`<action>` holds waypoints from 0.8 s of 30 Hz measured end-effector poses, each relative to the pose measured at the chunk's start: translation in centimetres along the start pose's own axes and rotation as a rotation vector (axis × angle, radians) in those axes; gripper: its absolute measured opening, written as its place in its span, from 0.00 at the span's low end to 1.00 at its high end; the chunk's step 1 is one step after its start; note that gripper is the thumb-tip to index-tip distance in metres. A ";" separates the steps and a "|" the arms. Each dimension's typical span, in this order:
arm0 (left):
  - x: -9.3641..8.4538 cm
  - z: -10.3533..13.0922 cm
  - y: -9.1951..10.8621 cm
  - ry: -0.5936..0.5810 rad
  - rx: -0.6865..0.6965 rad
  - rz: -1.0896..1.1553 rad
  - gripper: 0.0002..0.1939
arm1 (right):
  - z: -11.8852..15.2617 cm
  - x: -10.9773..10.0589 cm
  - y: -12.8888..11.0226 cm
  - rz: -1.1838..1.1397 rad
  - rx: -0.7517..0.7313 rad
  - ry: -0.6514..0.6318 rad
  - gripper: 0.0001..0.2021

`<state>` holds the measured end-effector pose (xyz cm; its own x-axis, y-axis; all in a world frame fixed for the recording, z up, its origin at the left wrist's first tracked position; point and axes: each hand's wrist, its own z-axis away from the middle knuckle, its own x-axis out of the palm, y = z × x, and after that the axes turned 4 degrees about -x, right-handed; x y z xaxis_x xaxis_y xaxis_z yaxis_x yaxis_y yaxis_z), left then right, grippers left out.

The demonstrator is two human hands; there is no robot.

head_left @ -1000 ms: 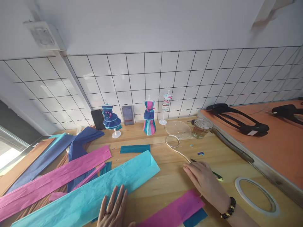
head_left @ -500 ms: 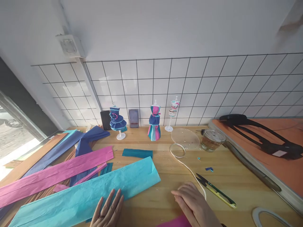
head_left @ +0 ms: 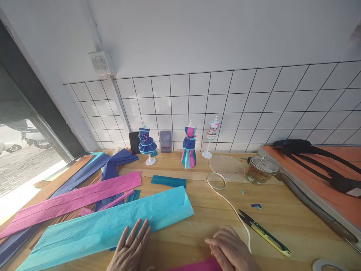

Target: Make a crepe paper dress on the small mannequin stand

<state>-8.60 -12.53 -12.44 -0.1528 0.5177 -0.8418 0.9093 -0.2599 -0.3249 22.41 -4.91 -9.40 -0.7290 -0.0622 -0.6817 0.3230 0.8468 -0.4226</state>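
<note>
My left hand [head_left: 132,242] lies with fingers spread on the lower edge of a long turquoise crepe paper strip [head_left: 93,231]. To the right, my right hand [head_left: 229,246] rests on the wooden table, fingers curled in and thumb against them, with nothing visible in it. A magenta paper piece [head_left: 197,265] shows at the bottom edge beside that hand. Yellow-handled thread snips [head_left: 265,233] and a cream cord [head_left: 231,205] lie just to its right. Beyond the turquoise strip is a short teal paper strip [head_left: 168,181].
Three small dress forms stand at the back: one in ruffled blue [head_left: 146,141], one in a striped gown [head_left: 188,150], one in white [head_left: 213,131]. Pink [head_left: 81,195] and blue strips [head_left: 113,169] cover the left. A lidded glass jar [head_left: 262,169] and orange board [head_left: 327,177] are right.
The view has turned slightly left, so things appear shifted to the right. My left hand stays flat on the turquoise strip, and my right hand remains curled on the table.
</note>
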 end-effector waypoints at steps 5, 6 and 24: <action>-0.1 0.3 0.5 -0.052 -0.071 0.064 0.41 | -0.3 -1.6 0.0 0.040 0.110 0.043 0.10; 0.0 0.4 0.6 -0.069 -0.080 0.078 0.41 | -0.3 -1.8 0.3 0.052 0.147 0.040 0.11; 0.4 0.9 0.6 -0.152 -0.103 0.147 0.37 | 0.0 -2.4 0.2 0.009 0.348 -0.514 0.06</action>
<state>-8.44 -13.19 -13.39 -0.0650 0.3498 -0.9346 0.9597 -0.2346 -0.1546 24.22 -4.55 -7.88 -0.3691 -0.3756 -0.8501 0.5691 0.6318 -0.5263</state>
